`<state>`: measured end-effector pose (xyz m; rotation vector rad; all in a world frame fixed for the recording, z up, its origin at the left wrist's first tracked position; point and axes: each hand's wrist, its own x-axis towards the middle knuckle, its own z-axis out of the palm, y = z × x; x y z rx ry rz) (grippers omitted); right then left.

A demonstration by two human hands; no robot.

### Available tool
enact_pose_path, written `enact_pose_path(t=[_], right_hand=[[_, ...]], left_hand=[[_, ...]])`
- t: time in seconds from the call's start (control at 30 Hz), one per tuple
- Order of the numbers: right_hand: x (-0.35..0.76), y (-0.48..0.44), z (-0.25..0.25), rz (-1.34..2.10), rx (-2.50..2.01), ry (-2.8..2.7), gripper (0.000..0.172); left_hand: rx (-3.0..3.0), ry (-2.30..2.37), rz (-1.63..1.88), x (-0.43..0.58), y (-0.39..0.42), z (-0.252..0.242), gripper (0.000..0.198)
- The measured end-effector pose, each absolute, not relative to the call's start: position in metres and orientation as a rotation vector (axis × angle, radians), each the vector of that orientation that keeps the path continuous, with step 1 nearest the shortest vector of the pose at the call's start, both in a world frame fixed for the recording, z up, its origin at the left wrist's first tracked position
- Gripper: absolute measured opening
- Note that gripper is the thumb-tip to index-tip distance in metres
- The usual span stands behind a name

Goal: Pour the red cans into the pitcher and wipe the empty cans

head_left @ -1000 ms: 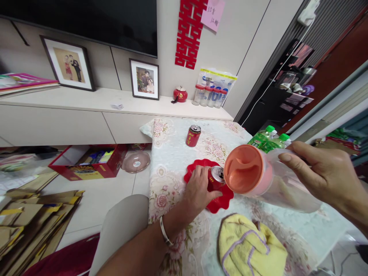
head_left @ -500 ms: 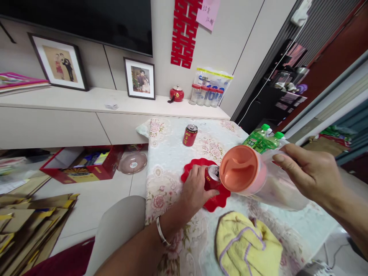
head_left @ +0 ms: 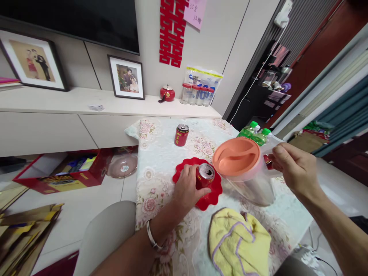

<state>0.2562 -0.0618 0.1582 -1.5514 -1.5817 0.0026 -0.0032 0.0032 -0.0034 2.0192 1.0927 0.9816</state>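
Note:
My left hand (head_left: 188, 188) is wrapped round an opened red drink can (head_left: 204, 176), which stands in a scalloped red plate (head_left: 213, 197). In my right hand (head_left: 296, 165) is the handle of a clear plastic pitcher (head_left: 255, 191) with an orange lid (head_left: 235, 157). The pitcher is tilted, its lid end toward the can but apart from it. A second red can (head_left: 181, 135) stands upright farther back on the table. Nearer to me, a crumpled yellow cloth (head_left: 238, 245) with purple trim lies on the tablecloth.
Green-capped bottles (head_left: 254, 132) stand at the table's right back edge. A floral tablecloth (head_left: 155, 172) covers the table. Behind it, a white ledge (head_left: 115, 105) holds framed photos, a red pot (head_left: 167, 93) and lidded jars. A grey chair (head_left: 112, 230) stands at the left.
The pitcher has swung back toward upright, and its lid end has drawn away from the can's top. My left hand keeps its hold on the can. The whole view has shifted slightly.

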Motion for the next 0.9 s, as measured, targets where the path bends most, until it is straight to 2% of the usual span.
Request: enact_pose_path(t=[0.17,0.33,0.73,0.9], right_hand=[[0.263,-0.058,0.151,0.195,-1.434,-1.328,0.056],[0.272,-0.054,0.145,0.287,-1.352,-1.200,0.053],[0.282,-0.055,0.137,0.278,-1.343,-1.204,0.057],[0.283,-0.066,0.141,0.237,-1.426,-1.267,0.052]], left_hand=[[2.049,1.152,0.994,-0.002,0.004,-0.008,0.067],[2.079,1.157,1.025,-0.001,0.005,-0.012,0.065],[2.053,1.164,0.990,-0.001,0.004,-0.010,0.070],[2.035,1.145,0.986,-0.002,0.004,-0.008,0.071]])
